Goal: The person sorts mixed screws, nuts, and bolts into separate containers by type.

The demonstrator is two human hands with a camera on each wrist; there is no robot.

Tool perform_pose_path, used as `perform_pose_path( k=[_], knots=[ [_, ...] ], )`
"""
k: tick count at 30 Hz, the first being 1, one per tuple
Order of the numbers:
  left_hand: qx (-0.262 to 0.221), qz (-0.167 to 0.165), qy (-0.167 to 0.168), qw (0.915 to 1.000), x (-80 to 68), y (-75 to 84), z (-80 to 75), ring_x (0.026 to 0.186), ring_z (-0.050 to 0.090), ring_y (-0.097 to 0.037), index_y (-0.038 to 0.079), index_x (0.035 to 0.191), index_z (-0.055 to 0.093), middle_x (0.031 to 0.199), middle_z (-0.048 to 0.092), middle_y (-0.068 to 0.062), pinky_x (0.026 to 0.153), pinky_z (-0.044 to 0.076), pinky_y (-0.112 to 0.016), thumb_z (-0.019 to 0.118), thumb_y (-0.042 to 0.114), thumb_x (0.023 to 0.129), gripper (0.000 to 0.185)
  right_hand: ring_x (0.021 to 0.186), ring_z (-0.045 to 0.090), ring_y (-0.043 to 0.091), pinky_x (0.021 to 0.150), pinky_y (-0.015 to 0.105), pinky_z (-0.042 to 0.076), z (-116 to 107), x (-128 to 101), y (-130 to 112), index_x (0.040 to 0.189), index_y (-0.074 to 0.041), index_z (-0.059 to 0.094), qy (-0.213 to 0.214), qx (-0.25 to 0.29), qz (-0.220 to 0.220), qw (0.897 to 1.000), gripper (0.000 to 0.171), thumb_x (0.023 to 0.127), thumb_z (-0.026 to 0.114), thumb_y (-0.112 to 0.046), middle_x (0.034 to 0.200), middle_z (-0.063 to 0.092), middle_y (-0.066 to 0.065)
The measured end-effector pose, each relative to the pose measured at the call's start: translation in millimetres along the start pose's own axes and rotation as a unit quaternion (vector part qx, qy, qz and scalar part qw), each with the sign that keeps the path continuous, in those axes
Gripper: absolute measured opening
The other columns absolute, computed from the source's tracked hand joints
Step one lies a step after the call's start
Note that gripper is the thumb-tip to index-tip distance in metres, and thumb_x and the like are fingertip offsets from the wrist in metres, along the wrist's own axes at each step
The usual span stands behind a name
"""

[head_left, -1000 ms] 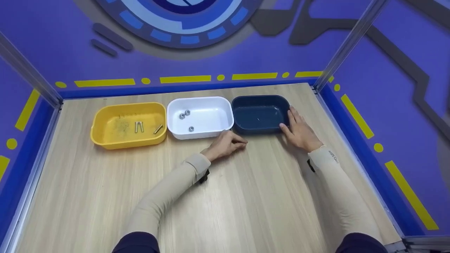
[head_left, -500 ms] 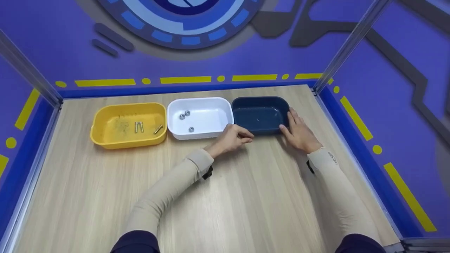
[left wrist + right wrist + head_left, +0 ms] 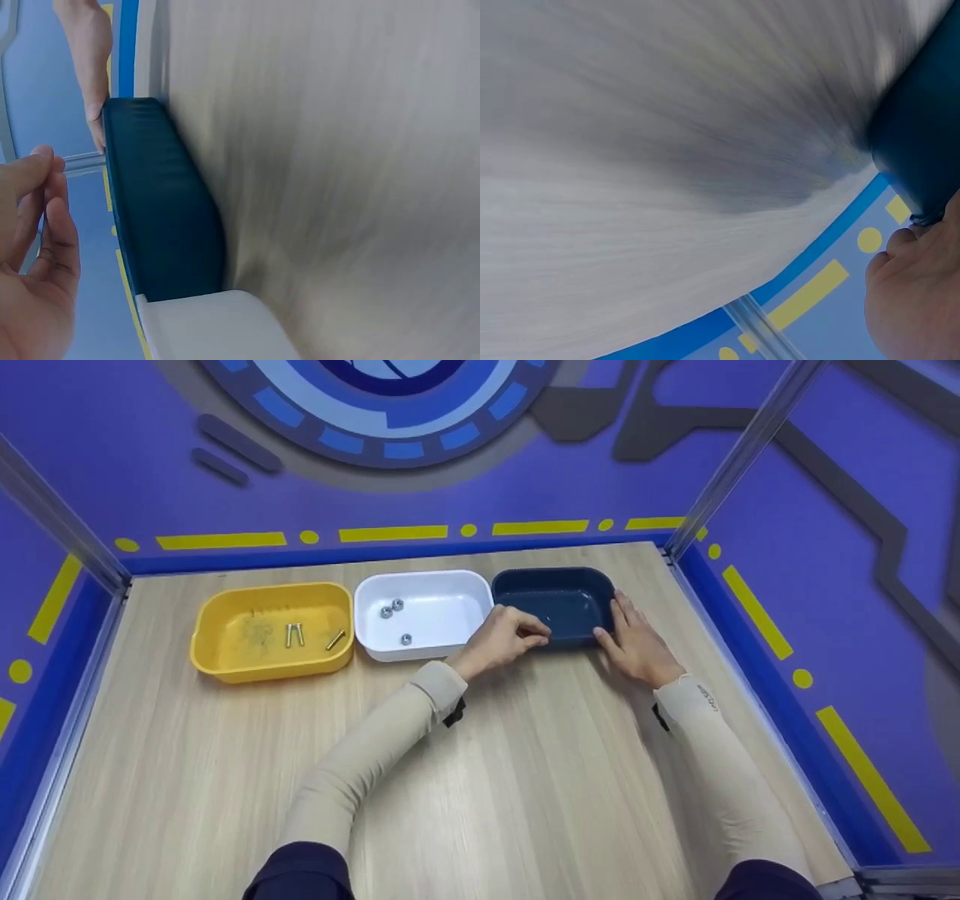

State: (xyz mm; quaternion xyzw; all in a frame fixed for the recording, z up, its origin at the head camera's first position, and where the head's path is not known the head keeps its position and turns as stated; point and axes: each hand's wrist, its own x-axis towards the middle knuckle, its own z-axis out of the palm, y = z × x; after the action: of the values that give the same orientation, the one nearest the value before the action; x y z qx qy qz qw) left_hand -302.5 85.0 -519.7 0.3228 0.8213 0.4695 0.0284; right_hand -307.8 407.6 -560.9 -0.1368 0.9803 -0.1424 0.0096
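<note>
A dark teal plastic tray (image 3: 570, 640) stands at the right end of a row of three. My left hand (image 3: 501, 639) is over its front left corner, thumb and index fingertips together and the other fingers curled. In the left wrist view that hand (image 3: 41, 247) shows nothing visible between its fingertips. My right hand (image 3: 639, 646) rests against the tray's right side, fingers extended along the wall and thumb at the front corner. A tiny light speck (image 3: 548, 619) shows on the tray's floor. The right wrist view catches the tray (image 3: 922, 135) and part of the right hand (image 3: 919, 289).
Left of the dark tray is a white tray (image 3: 450, 649) with three nuts (image 3: 406, 639). Beyond it, a yellow tray (image 3: 262, 671) contains three bolts (image 3: 334, 640). Blue-purple panels (image 3: 375, 502) enclose the wooden table (image 3: 525, 795) at the back and sides.
My left hand has moved right and away from me, from the table in front of the trays to over the dark tray's front corner. My right hand stays where it was.
</note>
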Motion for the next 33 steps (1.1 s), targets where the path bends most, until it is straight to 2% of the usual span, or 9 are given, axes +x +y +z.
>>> perform_pose_path(
  k=[7,14,23,28,33],
  knots=[
    [0.049,-0.008,-0.002,0.9988,16.9,6.1,-9.6,0.095,0.074,-0.007,0.015,0.113,0.086,0.109,0.083,0.002,0.085,0.062,-0.024,0.078,0.020,0.100,0.016,0.167,0.007,0.039,0.136,0.058,0.010,3,2,-1,0.170,0.002,0.013,-0.009,-0.003,0.008,1.000,0.089,0.112,0.033,-0.062,0.181,0.000,0.016],
    [0.105,-0.005,0.015,0.9944,39.3,10.4,-22.4,0.097,0.076,-0.012,0.014,0.114,0.085,0.108,0.083,0.000,0.087,0.062,-0.027,0.077,0.020,0.101,0.016,0.165,0.015,0.045,0.134,0.062,0.018,2,1,0,0.167,0.008,0.018,0.011,-0.002,-0.013,1.000,0.085,0.113,0.038,-0.055,0.179,0.008,0.022],
    [0.134,-0.051,0.014,0.9896,67.8,22.4,-29.3,0.106,0.076,-0.012,0.017,0.120,0.083,0.117,0.082,0.000,0.094,0.061,-0.027,0.073,0.022,0.104,0.020,0.166,0.011,0.043,0.134,0.061,0.015,0,1,1,0.169,0.004,0.015,-0.002,-0.002,-0.002,1.000,0.089,0.112,0.033,-0.061,0.180,0.004,0.019],
    [0.155,-0.078,0.034,0.9843,78.3,23.1,-32.2,0.109,0.075,-0.013,0.017,0.120,0.084,0.117,0.082,0.001,0.096,0.061,-0.029,0.074,0.023,0.103,0.020,0.166,0.011,0.043,0.134,0.062,0.015,0,0,1,0.169,0.004,0.015,0.000,-0.002,-0.002,1.000,0.089,0.112,0.033,-0.062,0.180,0.004,0.020],
    [0.171,-0.090,0.053,0.9797,84.1,18.8,-38.5,0.108,0.075,-0.014,0.019,0.118,0.084,0.116,0.082,0.002,0.094,0.061,-0.030,0.075,0.024,0.103,0.019,0.166,0.012,0.043,0.134,0.061,0.015,1,0,2,0.168,0.006,0.016,0.005,-0.002,-0.008,1.000,0.087,0.112,0.034,-0.059,0.180,0.005,0.021]
  ],
)
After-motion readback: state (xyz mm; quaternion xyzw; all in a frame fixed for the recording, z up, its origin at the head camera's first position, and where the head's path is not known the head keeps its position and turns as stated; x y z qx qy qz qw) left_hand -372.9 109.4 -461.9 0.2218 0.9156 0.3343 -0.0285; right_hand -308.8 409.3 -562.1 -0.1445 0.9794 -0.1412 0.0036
